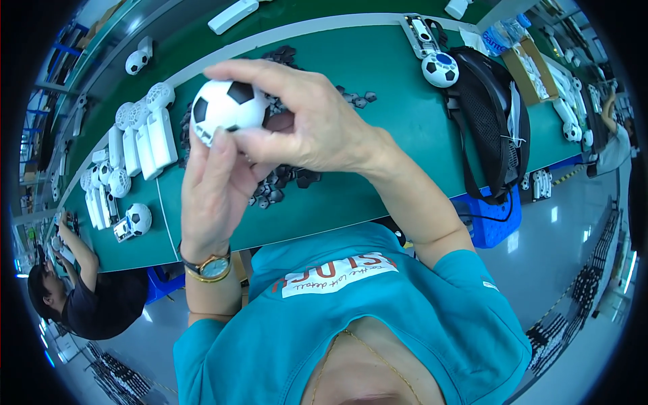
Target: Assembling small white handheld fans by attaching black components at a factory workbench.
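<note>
A small white ball with black five-sided patches, like a miniature football (226, 111), is held up above the green table (337, 202). From below, my left hand (212, 192) supports it, thumb raised against its lower edge. My right hand (307, 121) grips it from the right, with the index finger curved over the top and the thumb at the lower front. Whatever lies behind the fingers is hidden. Loose black patch-like pieces (273, 192) are scattered in a heap on the table under and around both hands.
White devices with perforated round heads (155, 138) stand in rows at left, near a football-headed unit (138, 219). At right lie a black backpack (493, 121), another football-headed unit (440, 69), a bottle (505, 37) and a cardboard box (530, 74). Co-workers sit at both sides (88, 297).
</note>
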The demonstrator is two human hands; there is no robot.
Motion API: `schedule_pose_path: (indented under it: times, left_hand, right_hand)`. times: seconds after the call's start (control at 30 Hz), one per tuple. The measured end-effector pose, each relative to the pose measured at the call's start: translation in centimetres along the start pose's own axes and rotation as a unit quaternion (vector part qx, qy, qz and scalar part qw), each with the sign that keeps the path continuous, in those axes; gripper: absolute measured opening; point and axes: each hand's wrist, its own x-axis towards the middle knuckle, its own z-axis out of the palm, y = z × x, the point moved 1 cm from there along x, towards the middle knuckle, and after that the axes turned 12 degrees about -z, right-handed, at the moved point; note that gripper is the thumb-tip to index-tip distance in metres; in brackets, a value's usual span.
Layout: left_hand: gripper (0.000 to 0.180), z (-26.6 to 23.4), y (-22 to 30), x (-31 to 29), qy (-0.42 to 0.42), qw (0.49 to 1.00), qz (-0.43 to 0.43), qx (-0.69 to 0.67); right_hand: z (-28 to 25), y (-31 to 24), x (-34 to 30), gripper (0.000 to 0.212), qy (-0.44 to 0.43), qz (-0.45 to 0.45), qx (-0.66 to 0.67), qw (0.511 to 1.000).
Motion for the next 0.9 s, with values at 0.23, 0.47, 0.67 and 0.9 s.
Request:
schedule_pose_path:
  times: [0.23,0.47,0.67,0.9]
  left_hand:
    - [0.073,1.1,4.0,-1.3,0.176,0.879,-0.099,0.433]
    - [0.072,0.7,2.1,1.8,0.09,0.788,0.199,0.576]
    - [0.069,-1.9,0.3,3.6,0.094,0.922,0.142,0.349]
    - [0.059,-2.7,-0.2,3.9,0.08,0.95,0.061,0.296]
  right_hand:
    - [-0.3,-1.2,-0.2,0.058,0.035,0.027,0.048,0.998]
    - [-1.3,-1.5,-0.5,0.054,0.106,0.128,0.251,0.954]
    - [-7.1,0.5,-5.8,0.031,0.041,0.246,-0.11,0.962]
    - [-10.4,3.8,-11.0,0.021,-0.12,0.106,-0.431,0.888]
